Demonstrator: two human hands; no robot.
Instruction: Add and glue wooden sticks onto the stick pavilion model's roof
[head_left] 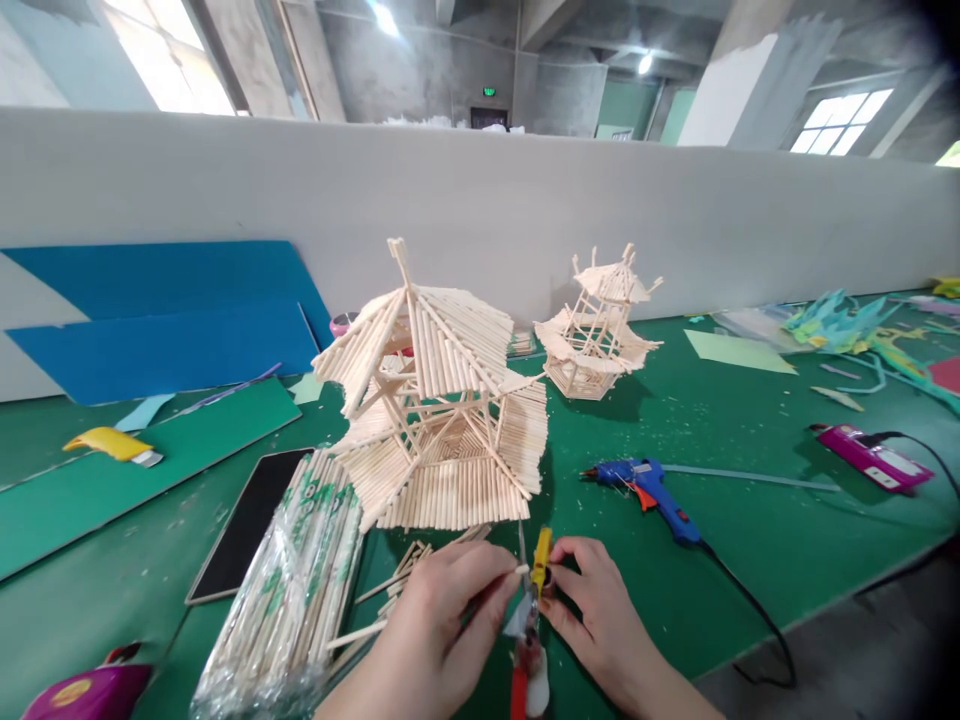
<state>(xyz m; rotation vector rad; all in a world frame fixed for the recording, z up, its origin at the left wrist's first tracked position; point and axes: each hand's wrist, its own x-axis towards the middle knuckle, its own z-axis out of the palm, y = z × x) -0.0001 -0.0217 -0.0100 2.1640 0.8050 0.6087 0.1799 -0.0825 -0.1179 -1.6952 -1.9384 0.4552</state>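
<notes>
Left hand point(442, 625) pinching thin wooden stick point(495, 585) between fingertips, tip at cutter blade. Right hand point(592, 610) closed around yellow-and-red cutter point(534, 610), at front table edge. Just beyond: large stick pavilion point(435, 400) on green table point(750, 520). Wrapped bundle of sticks point(292, 590) left of hands, loose sticks point(397, 580) beside it. Blue glue gun point(649, 490) right, near. Smaller pavilion point(596, 325) farther back.

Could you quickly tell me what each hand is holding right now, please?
Left hand: pinching a thin pale wooden stick.
Right hand: gripping a yellow-handled cutting tool.
</notes>
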